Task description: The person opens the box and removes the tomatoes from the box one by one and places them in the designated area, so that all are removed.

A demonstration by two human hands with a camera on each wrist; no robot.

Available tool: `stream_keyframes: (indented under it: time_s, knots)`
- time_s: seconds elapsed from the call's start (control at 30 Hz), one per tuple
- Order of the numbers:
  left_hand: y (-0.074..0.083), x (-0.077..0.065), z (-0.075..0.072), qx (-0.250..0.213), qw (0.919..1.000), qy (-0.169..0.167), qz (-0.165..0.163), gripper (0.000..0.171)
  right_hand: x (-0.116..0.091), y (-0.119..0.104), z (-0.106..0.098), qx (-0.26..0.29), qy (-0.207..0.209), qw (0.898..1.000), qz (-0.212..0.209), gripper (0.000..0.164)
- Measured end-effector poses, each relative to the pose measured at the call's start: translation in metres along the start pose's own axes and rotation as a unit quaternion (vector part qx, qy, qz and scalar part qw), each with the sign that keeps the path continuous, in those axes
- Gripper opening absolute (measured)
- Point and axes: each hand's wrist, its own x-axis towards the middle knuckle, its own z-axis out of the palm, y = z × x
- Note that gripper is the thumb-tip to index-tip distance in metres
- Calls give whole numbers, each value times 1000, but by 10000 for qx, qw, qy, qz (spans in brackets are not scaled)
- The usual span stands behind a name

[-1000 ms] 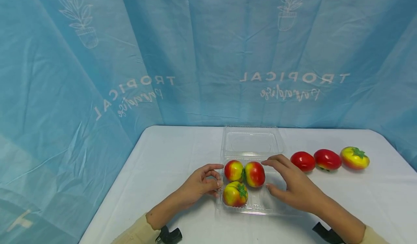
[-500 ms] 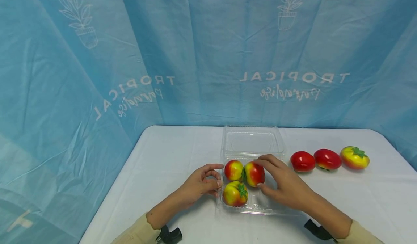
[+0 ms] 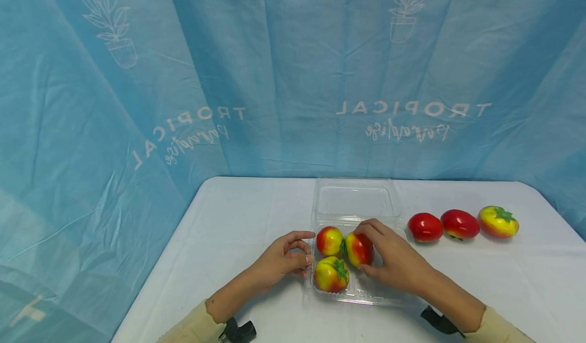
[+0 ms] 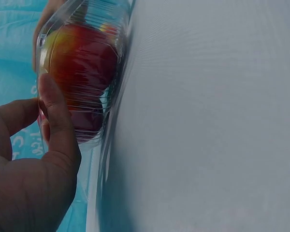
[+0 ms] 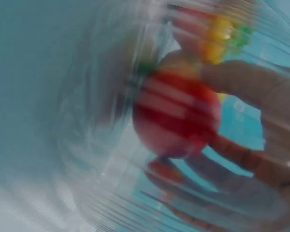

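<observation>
A clear plastic clamshell box (image 3: 366,294) lies with its lid (image 3: 352,200) folded back. In its left part sit red-and-yellow toy fruits with green leafy caps: one at the back (image 3: 329,240) and one in front (image 3: 331,274). My right hand (image 3: 397,261) holds a third toy fruit (image 3: 359,249) between thumb and fingers, inside the box beside those two. In the right wrist view this fruit (image 5: 176,113) shows blurred through the plastic. My left hand (image 3: 281,259) pinches the box's left rim; thumb and finger meet at that edge in the left wrist view (image 4: 43,154).
Two red toy fruits (image 3: 426,227) (image 3: 460,224) and a yellow-red one (image 3: 499,222) stand in a row right of the box. The white-covered table (image 3: 238,210) ends at a blue printed curtain (image 3: 293,78).
My right hand has moved left onto the third fruit and gripped it. That fruit has tilted slightly, and the box has shifted very slightly. My left hand stays at the rim.
</observation>
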Motion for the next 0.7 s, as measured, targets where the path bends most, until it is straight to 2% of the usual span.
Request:
stream_keyframes:
  time_s: [0.23, 0.7]
  knots:
    - [1, 0, 1, -14, 10000, 5, -6, 57, -2, -2, 3, 72, -317, 9994, 145, 87]
    - [2, -1, 1, -81, 10000, 39, 11, 58, -1, -1, 5, 21, -291, 9995, 152, 84]
